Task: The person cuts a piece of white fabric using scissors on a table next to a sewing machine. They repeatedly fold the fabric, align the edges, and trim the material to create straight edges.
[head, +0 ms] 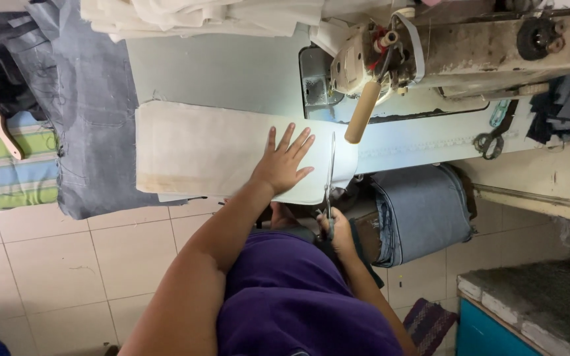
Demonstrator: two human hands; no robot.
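Pale sewing table (232, 72): left hand (284, 161) is spreading flat, pinning cream cloth strip (206, 155); at four o'clock, right hand (339, 232) is gripping steel scissors (330, 178).

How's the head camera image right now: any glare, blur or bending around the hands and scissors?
Head view: even, soft light, no harsh glare; the white cloth strip reads pale but keeps its edges. Left hand is sharp, flat on the cloth. Right hand sits in dimmer shade, and the thin metal scissors look slightly soft. Wide-angle bending curves the table edges near the frame borders.
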